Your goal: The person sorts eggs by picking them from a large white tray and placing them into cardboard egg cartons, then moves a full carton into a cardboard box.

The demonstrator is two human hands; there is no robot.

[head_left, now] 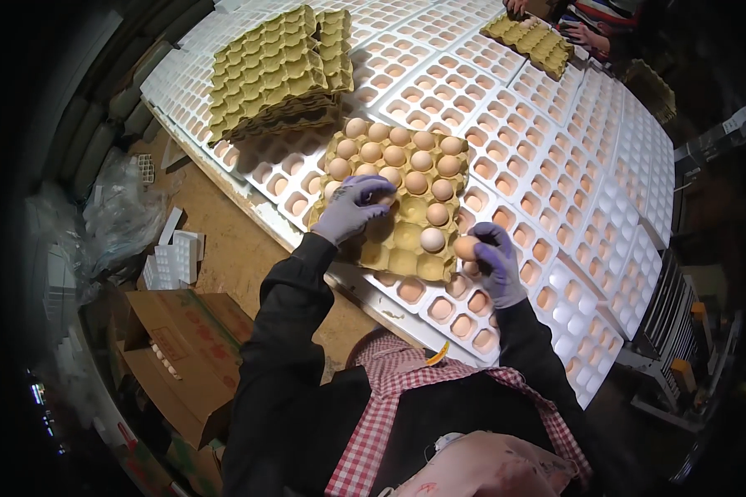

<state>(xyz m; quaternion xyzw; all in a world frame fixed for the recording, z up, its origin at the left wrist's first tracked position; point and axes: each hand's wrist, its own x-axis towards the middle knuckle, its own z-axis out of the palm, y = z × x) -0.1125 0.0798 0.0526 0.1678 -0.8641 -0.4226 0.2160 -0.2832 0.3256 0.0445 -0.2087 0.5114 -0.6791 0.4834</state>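
A yellowish pulp egg tray (404,238) lies across white foam trays (569,288) in front of me. Pale brown eggs fill its far rows and part of its right side, while its near-left cups are bare. My left hand (350,211), in a purple-and-white glove, reaches over the tray's left side with fingers curled around an egg (381,198), partly hidden by them. Just past the tray's right edge, my right hand (499,263), gloved alike, pinches a brown egg (465,248) between thumb and fingers above the foam cups.
A stack of pulp trays (278,74) stands at the far left of the table. At the far right, another person's hand (587,37) is beside a second pulp tray (532,43). An open cardboard box (178,352) and clear plastic sheeting (112,211) lie left of the table.
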